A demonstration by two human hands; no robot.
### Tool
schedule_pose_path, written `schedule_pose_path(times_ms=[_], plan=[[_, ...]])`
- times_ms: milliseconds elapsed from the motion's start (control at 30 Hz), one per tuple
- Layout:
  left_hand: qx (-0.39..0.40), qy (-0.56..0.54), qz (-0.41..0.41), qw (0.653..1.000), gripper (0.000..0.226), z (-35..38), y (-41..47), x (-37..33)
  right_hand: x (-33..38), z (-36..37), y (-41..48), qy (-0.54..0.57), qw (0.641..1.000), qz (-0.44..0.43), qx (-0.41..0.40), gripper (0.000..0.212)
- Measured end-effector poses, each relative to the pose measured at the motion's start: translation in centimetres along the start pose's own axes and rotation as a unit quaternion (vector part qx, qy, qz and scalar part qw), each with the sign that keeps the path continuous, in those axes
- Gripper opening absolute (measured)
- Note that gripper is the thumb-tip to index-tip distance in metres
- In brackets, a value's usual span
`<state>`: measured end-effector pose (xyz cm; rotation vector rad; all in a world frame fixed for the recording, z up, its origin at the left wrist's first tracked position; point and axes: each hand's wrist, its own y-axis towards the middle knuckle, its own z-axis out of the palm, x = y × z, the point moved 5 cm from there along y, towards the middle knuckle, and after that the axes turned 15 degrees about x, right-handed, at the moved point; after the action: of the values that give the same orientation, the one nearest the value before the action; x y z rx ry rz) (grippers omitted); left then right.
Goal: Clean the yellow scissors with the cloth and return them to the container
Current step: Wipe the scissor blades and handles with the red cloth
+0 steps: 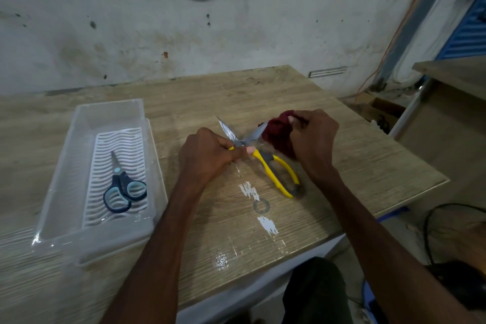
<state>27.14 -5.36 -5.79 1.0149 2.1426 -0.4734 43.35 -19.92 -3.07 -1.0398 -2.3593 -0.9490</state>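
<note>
The yellow scissors (276, 168) are spread wide open above the wooden table. My left hand (205, 158) grips one yellow handle near the pivot, so that handle is mostly hidden. The other handle loop points toward the table's right front. One blade sticks up and left, bare. My right hand (313, 139) holds a dark red cloth (276, 131) wrapped around the tip of the other blade. The clear plastic container (86, 234) stands to the left of both hands.
A blue pair of scissors (123, 189) lies on the white ribbed insert inside the container. The table (236, 231) has white scuffs and a ring mark near its middle. Its right edge drops off to a floor with cables and a box.
</note>
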Motion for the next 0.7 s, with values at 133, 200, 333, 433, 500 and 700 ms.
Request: schedule_pose_path(times_ms=[133, 200, 333, 433, 500, 700], plan=[[-0.005, -0.026, 0.002, 1.0, 0.048, 0.2, 0.2, 0.3, 1.7, -0.1, -1.2, 0.011, 1.0, -0.027, -0.008, 0.012], [-0.009, -0.036, 0.004, 0.999, 0.047, 0.0, 0.1, 0.5, 1.3, 0.0, -0.8, -0.043, 0.999, -0.005, -0.005, 0.012], [-0.025, -0.05, 0.002, 0.998, 0.049, -0.6, -0.2, 0.4, -0.2, -0.1, -0.1, 0.037, 0.998, 0.04, 0.031, 0.013], [-0.027, -0.058, 0.004, 0.998, 0.047, -0.6, -0.1, 0.1, 0.4, 0.4, -0.3, 0.099, 0.992, 0.019, 0.073, 0.016], [-0.026, -0.059, 0.005, 0.998, 0.045, -0.4, 0.0, 0.0, 1.5, 0.3, -0.5, 0.09, 0.993, -0.033, 0.065, 0.013], [-0.021, -0.048, -0.008, 0.999, 0.046, -0.3, 0.0, 0.2, 4.9, 1.9, -2.5, -0.085, 0.967, -0.222, 0.089, 0.009]])
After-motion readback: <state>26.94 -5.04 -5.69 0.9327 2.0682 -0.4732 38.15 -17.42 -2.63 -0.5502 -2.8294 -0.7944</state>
